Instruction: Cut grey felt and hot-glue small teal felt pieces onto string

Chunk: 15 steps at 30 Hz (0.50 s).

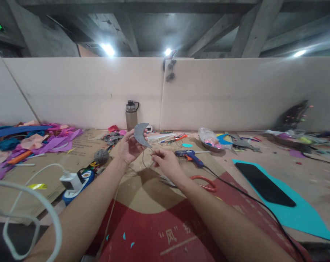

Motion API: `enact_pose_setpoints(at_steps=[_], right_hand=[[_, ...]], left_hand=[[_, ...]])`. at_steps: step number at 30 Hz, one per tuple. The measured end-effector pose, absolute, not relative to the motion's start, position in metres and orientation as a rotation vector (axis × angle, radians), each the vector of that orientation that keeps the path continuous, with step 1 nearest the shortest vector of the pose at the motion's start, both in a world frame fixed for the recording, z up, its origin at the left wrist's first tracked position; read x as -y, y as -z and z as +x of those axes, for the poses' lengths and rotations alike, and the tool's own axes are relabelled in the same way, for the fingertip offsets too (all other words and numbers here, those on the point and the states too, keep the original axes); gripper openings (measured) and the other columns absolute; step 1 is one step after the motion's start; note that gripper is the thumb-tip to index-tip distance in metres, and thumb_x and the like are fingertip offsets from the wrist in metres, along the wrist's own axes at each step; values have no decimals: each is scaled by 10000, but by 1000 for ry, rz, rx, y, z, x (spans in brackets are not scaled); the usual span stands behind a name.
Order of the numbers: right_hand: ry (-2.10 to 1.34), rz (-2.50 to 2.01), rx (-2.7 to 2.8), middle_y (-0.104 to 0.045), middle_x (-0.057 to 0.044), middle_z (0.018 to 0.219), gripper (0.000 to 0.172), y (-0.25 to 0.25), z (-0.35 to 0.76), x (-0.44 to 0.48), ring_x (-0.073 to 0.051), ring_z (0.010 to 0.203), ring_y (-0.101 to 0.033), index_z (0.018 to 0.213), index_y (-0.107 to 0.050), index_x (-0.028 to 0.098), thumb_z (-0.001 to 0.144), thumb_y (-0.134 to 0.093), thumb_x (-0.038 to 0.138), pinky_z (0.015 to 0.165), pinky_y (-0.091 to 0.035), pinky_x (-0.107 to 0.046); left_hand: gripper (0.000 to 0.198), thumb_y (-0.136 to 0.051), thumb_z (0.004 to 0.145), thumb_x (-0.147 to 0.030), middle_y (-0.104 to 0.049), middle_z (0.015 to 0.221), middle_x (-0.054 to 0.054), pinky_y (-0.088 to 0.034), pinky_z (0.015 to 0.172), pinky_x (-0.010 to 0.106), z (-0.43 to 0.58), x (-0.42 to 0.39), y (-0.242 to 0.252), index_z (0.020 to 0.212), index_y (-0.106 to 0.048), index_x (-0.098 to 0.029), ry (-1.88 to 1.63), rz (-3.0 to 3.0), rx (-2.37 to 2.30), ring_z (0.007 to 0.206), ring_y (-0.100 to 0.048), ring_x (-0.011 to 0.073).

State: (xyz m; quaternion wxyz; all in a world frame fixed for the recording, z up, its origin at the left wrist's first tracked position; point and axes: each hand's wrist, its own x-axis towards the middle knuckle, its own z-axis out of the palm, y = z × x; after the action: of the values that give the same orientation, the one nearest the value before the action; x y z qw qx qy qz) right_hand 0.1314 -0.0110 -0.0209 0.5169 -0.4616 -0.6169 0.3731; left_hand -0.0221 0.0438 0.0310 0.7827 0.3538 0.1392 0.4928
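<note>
My left hand [128,146] holds up a grey crescent-shaped felt piece [140,134] between thumb and fingers, above the cardboard-covered table. My right hand [165,162] is just to its right and lower, fingers pinched on a thin thread or wire [144,160] that loops down from the crescent's lower tip. A blue hot-glue gun [189,155] lies right behind my right hand. Red-handled scissors [204,183] lie under my right wrist.
A grey water bottle [131,114] stands at the white partition. Colourful felt scraps [42,140] pile at the left, near a grey yarn ball [101,155] and a white charger with cable [70,181]. A teal sheet with a black piece [266,183] lies right; a metal bowl [212,145] behind.
</note>
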Motion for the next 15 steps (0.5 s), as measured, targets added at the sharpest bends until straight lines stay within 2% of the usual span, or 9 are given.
enact_pose_setpoints(at_steps=[3, 6, 9, 11, 13, 15], right_hand=[[-767, -1107, 1888, -598, 12, 645, 186, 17, 131, 22, -121, 607, -560, 737, -640, 181, 742, -474, 98, 629, -439, -244], [-586, -976, 2267, -664, -24, 794, 275, 13, 128, 36, -140, 767, -580, 756, -694, 189, 721, -469, 36, 742, -422, -255], [-453, -1114, 2175, -635, -34, 747, 173, 6, 126, 42, -142, 702, -541, 725, -664, 180, 815, -516, 180, 682, -401, -262], [-341, -1237, 1961, -601, -30, 731, 190, 1, 128, 41, -146, 673, -509, 734, -614, 178, 843, -540, 315, 657, -390, -272], [-216, -1274, 1737, -593, -50, 833, 207, -2, 131, 37, -165, 738, -508, 837, -578, 177, 822, -576, 383, 687, -402, -292], [-149, -1253, 1605, -571, -89, 988, 325, -3, 135, 32, -190, 832, -510, 986, -544, 168, 775, -632, 398, 733, -420, -314]], left_hand=[[333, -604, 767, -336, -705, 818, 70, -516, 637, 227, -25, -46, -29, 1005, -681, -116, -1115, 720, -278, 716, -649, 138], [294, -631, 755, -316, -704, 818, 59, -516, 653, 224, -24, -48, -29, 975, -680, -128, -1156, 708, -336, 722, -651, 128], [232, -667, 738, -287, -700, 787, 40, -510, 619, 216, -19, -50, -29, 916, -670, -138, -1181, 712, -381, 676, -644, 113], [187, -685, 732, -279, -689, 743, 25, -500, 577, 211, -13, -49, -29, 860, -655, -145, -1193, 701, -416, 630, -632, 105], [157, -692, 733, -277, -667, 683, 10, -483, 529, 207, -4, -45, -27, 807, -635, -152, -1220, 687, -477, 574, -612, 99], [145, -691, 737, -271, -646, 641, 4, -460, 483, 202, 7, -39, -25, 776, -618, -152, -1255, 694, -543, 529, -591, 95]])
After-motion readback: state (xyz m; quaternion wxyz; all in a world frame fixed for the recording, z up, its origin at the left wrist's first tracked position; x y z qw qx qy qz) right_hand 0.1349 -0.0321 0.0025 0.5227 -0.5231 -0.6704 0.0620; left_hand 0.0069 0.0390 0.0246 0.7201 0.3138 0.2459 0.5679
